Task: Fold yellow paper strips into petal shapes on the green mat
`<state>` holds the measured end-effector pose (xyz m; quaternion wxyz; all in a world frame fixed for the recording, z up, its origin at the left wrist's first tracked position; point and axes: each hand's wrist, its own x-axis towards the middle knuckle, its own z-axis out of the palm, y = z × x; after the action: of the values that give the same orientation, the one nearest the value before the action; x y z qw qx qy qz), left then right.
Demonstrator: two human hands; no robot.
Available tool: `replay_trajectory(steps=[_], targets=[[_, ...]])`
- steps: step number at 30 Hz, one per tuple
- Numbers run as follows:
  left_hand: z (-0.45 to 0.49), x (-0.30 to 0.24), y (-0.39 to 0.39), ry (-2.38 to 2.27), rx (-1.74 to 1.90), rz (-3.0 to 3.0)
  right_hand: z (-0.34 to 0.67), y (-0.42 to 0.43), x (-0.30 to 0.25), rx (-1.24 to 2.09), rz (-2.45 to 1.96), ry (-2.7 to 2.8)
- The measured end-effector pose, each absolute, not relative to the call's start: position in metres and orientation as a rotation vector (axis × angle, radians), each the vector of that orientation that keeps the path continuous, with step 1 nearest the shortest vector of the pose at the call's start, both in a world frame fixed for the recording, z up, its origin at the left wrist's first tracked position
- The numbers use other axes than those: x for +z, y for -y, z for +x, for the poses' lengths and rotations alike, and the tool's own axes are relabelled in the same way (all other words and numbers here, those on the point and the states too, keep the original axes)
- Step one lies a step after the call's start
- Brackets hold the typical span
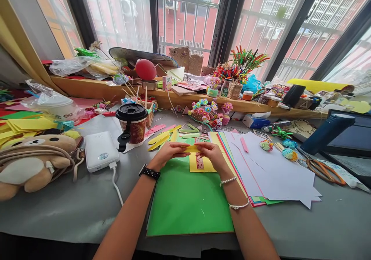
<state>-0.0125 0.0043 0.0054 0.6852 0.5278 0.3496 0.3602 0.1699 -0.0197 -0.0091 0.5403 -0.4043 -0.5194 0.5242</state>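
Looks like a folding step tbh: the left hand (166, 155) and right hand (213, 156) both have fingers pinching a yellow paper strip (191, 149) over the green sheet (189, 204)'s far end. Next move probably calls for even edges and gentle pressure.

Row of windows (188, 24) across the far side, set in dark frames (227, 24) — pale vertical bars (199, 10) beyond the glass. Outside, close by, a pink building (208, 55) with an air-conditioner unit (129, 10) on its face. Left: mustard curtain (21, 35) beside a pale grey upright (45, 14). Below the panes, a crowded ledge (97, 92) with an ochre-brown front. Grey desk (327, 229) fills the foreground — soft daylight, faint sheen at left. Beneath its near edge, darkness; floor indistinct.
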Motion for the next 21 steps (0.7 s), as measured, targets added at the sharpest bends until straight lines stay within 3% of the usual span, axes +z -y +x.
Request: replay_trajectory(steps=[21], targets=[[-0.0063, 0.0055, -0.0029, -0.878, 0.825, 1.403, 0.1674, 0.0207, -0.0085, 1.184, -1.078, 1.290]])
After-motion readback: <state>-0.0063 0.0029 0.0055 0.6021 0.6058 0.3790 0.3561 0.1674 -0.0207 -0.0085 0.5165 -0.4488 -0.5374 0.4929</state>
